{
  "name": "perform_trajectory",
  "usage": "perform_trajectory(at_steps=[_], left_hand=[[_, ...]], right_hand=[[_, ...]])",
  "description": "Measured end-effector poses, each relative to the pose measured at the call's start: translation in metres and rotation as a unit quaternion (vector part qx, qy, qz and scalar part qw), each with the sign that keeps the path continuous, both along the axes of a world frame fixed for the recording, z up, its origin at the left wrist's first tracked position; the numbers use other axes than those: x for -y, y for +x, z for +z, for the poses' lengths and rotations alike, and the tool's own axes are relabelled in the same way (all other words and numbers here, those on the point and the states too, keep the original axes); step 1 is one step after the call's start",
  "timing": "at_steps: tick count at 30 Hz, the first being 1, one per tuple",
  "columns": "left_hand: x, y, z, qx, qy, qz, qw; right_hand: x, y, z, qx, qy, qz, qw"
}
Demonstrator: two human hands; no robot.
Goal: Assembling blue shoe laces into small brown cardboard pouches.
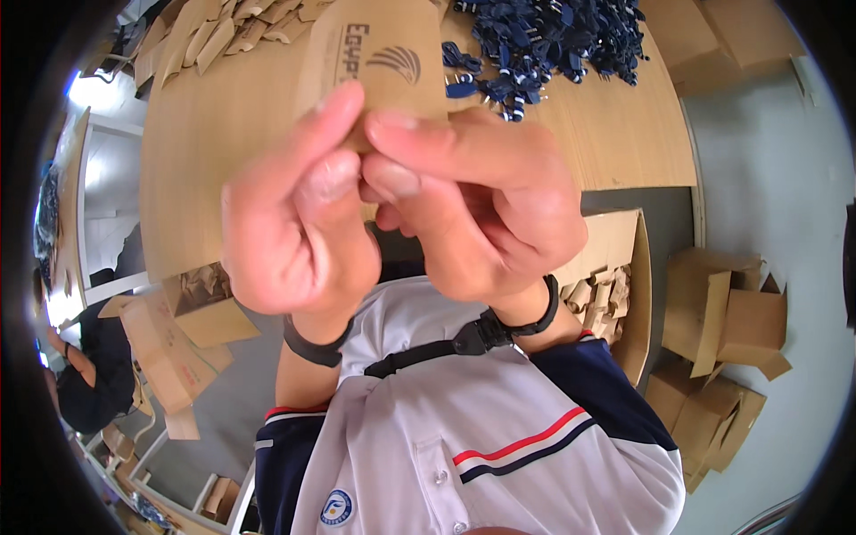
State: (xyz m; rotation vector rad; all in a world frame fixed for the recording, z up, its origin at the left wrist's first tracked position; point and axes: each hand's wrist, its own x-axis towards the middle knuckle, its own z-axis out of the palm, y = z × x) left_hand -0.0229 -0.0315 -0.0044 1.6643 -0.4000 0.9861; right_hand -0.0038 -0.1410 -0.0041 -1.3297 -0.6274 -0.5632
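A brown kraft-paper sleeve [383,53] with dark printing stands up from my fingertips, over the table's middle. My left hand [299,223] is closed, its thumb and forefinger pinching the lower left edge of the sleeve. On the other side my right hand [499,192] pinches the same lower edge, its other fingers curled in. The fingertips of both hands nearly meet; whatever lies behind them is hidden. To the sleeve's right lies a heap of navy-blue bundled cords [557,45] with silver plug tips. Several flat kraft sleeves [232,27] are scattered at the far left.
The wooden table [615,143] spans the area ahead of me. Below its right side stands an open carton [635,312] with many rolled kraft pieces [606,299]. Another open carton [169,357] is at left, near a person in dark clothing [98,357]. More cartons [713,312] line the right wall.
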Motion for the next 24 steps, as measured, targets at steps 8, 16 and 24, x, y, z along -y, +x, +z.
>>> perform_trajectory(at_steps=[8, 16, 24], left_hand=[[-0.035, -0.005, 0.015, 0.094, 0.366, 0.071, 0.923], [-0.071, 0.008, 0.047, -0.084, 0.523, -0.061, 0.846], [-0.059, 0.028, 0.042, -0.109, 0.301, -0.247, 0.914]], right_hand=[[0.025, -0.002, 0.012, -0.098, -0.025, 0.094, 0.990], [0.029, -0.002, 0.017, -0.379, 0.104, 0.450, 0.802], [0.029, -0.005, 0.024, -0.377, -0.019, 0.381, 0.844]])
